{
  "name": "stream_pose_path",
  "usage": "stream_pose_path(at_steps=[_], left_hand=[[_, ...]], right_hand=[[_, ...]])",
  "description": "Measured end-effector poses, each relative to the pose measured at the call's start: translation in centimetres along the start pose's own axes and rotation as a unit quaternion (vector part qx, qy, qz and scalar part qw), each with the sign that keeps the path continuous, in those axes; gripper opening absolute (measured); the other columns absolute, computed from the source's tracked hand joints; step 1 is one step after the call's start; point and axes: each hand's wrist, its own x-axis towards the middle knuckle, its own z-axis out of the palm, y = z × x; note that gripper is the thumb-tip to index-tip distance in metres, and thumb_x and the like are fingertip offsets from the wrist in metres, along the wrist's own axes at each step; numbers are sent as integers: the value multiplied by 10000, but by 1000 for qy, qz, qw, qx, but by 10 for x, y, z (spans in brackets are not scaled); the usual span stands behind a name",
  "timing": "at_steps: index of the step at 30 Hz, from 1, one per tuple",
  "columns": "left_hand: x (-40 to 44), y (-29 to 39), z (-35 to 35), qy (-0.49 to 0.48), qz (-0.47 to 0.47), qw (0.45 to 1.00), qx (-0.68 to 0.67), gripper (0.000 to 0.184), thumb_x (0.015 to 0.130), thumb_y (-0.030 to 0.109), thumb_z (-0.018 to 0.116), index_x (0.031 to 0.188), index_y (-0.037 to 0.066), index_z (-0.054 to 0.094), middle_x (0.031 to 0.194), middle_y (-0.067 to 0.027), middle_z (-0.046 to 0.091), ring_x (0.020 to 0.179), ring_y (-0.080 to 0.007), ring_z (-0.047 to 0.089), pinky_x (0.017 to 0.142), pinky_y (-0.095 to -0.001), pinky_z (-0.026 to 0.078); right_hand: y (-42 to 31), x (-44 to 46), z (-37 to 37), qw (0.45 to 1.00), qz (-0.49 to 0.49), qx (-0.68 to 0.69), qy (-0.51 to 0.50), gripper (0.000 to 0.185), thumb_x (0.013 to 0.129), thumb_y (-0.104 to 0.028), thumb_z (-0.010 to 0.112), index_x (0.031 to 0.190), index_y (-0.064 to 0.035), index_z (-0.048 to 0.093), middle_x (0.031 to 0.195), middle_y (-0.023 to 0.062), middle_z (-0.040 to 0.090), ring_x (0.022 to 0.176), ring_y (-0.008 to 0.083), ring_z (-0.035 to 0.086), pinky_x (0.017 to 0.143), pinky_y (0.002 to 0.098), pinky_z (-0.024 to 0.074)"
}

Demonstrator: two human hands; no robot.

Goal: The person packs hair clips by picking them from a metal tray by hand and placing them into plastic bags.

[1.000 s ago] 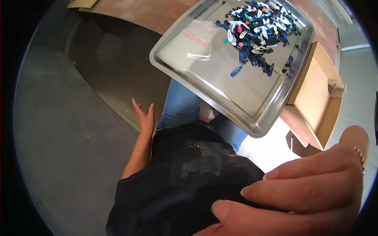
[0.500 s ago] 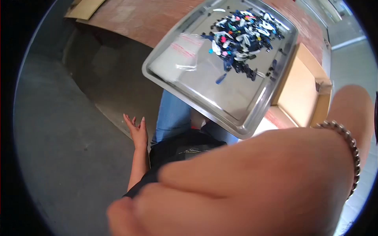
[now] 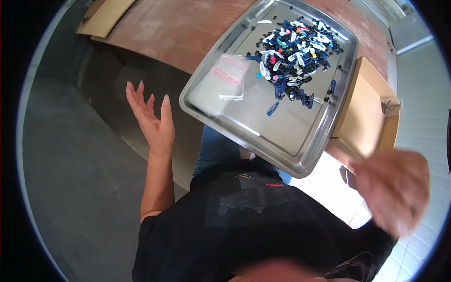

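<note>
My left hand is raised to the left of the steel tray, with its fingers spread and nothing in it. On the right, my right hand hangs just in front of the cardboard box; motion smears its fingers. Heaped at the far end of the tray are many hair clips, white and navy snap clips mixed with small black and coloured ones. One blue snap clip lies apart from the heap. Clear plastic bags rest at the tray's left side. Neither hand touches the tray.
An open cardboard box stands against the tray's right side, with a small dark clip at its inner wall. Beneath them is a reddish table. A piece of cardboard lies at the table's far left corner.
My right hand has moved from close before the camera to the right, beside the box. My left hand has risen towards the tray's level, still open.
</note>
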Motion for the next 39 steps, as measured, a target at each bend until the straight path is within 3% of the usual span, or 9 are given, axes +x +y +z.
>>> stream_pose_path(at_steps=[4,8,12,15,18,25,30,36,39], left_hand=[[34,14,35,-54,117,991,-36,731,806,11,629,1414,10,224,1482,-159,224,1295,-286,362,995,-407,356],[66,11,70,-182,225,956,51,534,787,53,641,1289,22,460,1364,-191,424,1232,-320,450,970,-385,397],[80,-23,114,-294,228,927,50,414,779,96,648,1180,42,558,1221,-185,550,1162,-328,502,954,-383,412],[76,-33,130,-437,56,897,-25,330,795,104,664,1105,17,591,1122,-135,610,1066,-288,556,908,-352,431],[66,-45,136,-431,241,869,-4,313,743,149,709,1008,12,612,1022,-120,624,990,-308,551,869,-390,439],[54,-49,132,-513,315,798,39,252,656,204,749,800,23,648,971,-120,573,1062,-289,490,847,-394,436],[55,-48,125,-504,326,799,38,260,621,174,762,741,3,607,960,-129,547,1049,-290,494,880,-370,430],[70,-25,119,-596,266,748,122,378,655,239,748,896,-13,601,956,-149,573,1013,-310,525,864,-384,438],[73,-19,124,-573,210,789,66,473,704,276,726,1038,-18,566,959,-161,588,984,-325,540,856,-400,439]], right_hand=[[25,5,3,976,86,-166,-110,344,701,-22,689,1041,12,645,855,150,665,685,208,641,557,307,499],[50,-7,56,952,284,15,111,277,774,25,623,1051,19,635,884,162,656,809,240,644,760,310,496],[76,18,147,958,263,76,-90,365,789,-72,652,1144,-15,586,1067,143,633,930,275,628,835,347,488],[82,24,207,946,242,57,-208,508,762,-135,686,1226,-29,512,1198,163,559,1063,315,561,892,393,459],[92,23,237,938,290,-41,-184,617,720,-172,722,1263,-30,466,1244,179,510,1121,332,509,923,407,435],[100,25,265,896,426,-2,-122,272,746,-76,600,1017,-56,586,795,115,628,765,301,617,670,392,490],[95,29,265,882,461,9,-97,138,764,-84,579,901,-70,585,814,146,631,769,320,623,655,421,497],[112,27,233,874,459,159,-9,89,791,-48,624,874,-16,626,755,92,613,658,158,581,608,282,460],[118,28,215,853,479,206,6,106,809,-30,623,914,-16,624,786,71,618,698,122,577,646,260,464]])
